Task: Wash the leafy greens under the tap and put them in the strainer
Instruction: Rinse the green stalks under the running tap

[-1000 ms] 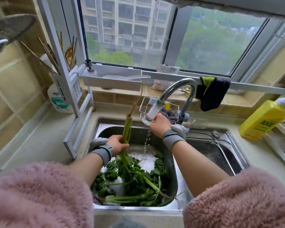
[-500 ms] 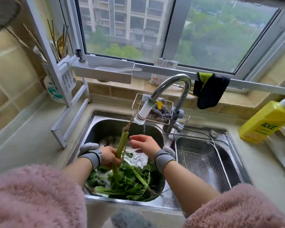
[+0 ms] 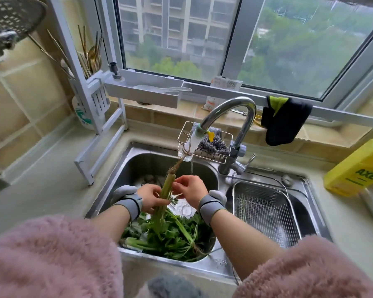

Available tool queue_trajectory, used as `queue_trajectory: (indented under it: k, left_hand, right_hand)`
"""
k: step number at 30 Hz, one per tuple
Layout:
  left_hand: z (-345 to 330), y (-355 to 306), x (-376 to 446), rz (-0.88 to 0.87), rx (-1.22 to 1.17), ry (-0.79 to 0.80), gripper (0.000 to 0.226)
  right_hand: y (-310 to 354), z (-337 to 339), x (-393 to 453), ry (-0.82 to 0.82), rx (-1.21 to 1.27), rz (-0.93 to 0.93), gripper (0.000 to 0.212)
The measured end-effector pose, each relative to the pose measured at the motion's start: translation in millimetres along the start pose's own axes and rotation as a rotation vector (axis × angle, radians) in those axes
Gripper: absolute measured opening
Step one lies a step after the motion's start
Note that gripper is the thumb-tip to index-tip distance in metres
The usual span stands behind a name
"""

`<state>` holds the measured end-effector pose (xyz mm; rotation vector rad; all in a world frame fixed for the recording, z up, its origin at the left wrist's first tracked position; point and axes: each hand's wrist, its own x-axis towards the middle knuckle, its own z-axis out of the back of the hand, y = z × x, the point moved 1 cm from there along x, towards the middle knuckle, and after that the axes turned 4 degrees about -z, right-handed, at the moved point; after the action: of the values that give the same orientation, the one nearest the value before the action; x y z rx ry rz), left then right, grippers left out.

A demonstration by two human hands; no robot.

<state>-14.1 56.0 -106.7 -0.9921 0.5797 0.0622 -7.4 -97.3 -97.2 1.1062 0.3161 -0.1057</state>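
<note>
A bunch of leafy greens [image 3: 167,186] stands root-up over the left sink basin [image 3: 138,162], its root tip just under the tap nozzle [image 3: 192,145]. My left hand [image 3: 152,197] grips the pale green stalks low down. My right hand [image 3: 188,189] pinches the same stalks from the right side. A thin stream of water falls from the nozzle just behind my right hand. More greens [image 3: 172,235] lie piled in the basin below. The metal mesh strainer [image 3: 265,209] sits in the right basin, holding only a thin green strand.
A yellow detergent bottle [image 3: 357,168] stands on the counter at right. A wire caddy with a steel scourer [image 3: 213,145] hangs behind the tap. A white rack [image 3: 95,117] with chopsticks stands at left, and a dark cloth [image 3: 284,121] hangs on the rail.
My right hand came down from the tap nozzle to the stalks and now pinches them. My left hand kept its grip on the bunch, whose root now reaches the nozzle.
</note>
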Motion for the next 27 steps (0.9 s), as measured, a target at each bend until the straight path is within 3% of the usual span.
queue_trajectory:
  k: [10,16,27]
  left_hand:
    - [12,-8,5,0.059,0.082,0.046,0.008]
    - [14,-17,6,-0.002,0.126,0.043,0.018]
    - [31,-8,7,0.159,0.098,0.042,0.027]
  right_hand:
    - [3,5,7,-0.044,-0.325,0.067,0.019]
    - [7,0,5,0.014,-0.266,0.067,0.016]
    - [-4,18,15,-0.114,-0.354,0.069,0.015]
